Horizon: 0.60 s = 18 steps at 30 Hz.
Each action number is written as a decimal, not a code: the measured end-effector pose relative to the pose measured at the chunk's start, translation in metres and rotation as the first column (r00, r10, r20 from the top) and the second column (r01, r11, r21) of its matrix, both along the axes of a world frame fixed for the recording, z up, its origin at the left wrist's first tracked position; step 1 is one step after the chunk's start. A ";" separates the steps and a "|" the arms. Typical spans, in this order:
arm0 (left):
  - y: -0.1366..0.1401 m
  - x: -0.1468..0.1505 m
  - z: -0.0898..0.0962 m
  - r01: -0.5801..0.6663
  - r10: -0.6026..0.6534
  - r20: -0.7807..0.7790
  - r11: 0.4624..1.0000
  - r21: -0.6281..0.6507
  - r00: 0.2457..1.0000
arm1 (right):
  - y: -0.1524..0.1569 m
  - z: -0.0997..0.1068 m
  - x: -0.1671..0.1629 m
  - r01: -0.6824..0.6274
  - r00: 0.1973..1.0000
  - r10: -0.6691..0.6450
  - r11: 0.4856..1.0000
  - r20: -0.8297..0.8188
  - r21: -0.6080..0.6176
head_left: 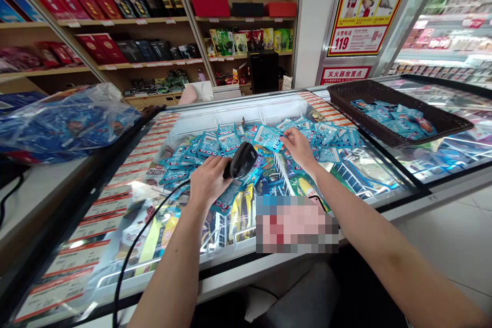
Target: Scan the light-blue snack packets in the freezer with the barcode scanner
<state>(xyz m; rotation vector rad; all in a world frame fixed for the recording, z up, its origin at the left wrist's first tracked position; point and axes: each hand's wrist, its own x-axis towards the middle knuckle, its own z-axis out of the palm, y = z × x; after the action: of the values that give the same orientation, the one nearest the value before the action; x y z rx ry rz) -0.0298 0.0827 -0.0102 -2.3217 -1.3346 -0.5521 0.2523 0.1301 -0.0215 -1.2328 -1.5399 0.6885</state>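
My left hand (207, 180) is wrapped round a black barcode scanner (243, 160), its head tilted to the right and its cable trailing down to the lower left. My right hand (296, 146) pinches the edge of a small blue packet (268, 137), whose barcode label faces up. Many similar blue packets (209, 143) are spread over the glass lid (180, 125) of a chest freezer, on both sides of the hands. The scanner's head is close to the held packet but apart from it.
A dark brown basket (340, 105) with several blue packets stands on the freezer at right. A large plastic bag of blue packs (69, 123) lies at left. Wooden shelves (126, 64) line the back. A blurred-out patch (298, 225) covers something at the freezer's front edge.
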 end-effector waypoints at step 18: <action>-0.003 0.004 0.003 0.016 -0.016 -0.027 0.999 -0.031 1.000 | 0.001 -0.005 -0.001 0.000 0.996 -0.008 0.996 0.091 0.088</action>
<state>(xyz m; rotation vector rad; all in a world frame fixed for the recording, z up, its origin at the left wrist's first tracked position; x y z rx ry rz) -0.0257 0.0797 -0.0071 -2.3583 -1.3224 -0.5067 0.2509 0.1310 -0.0266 -1.2153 -1.6246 0.5629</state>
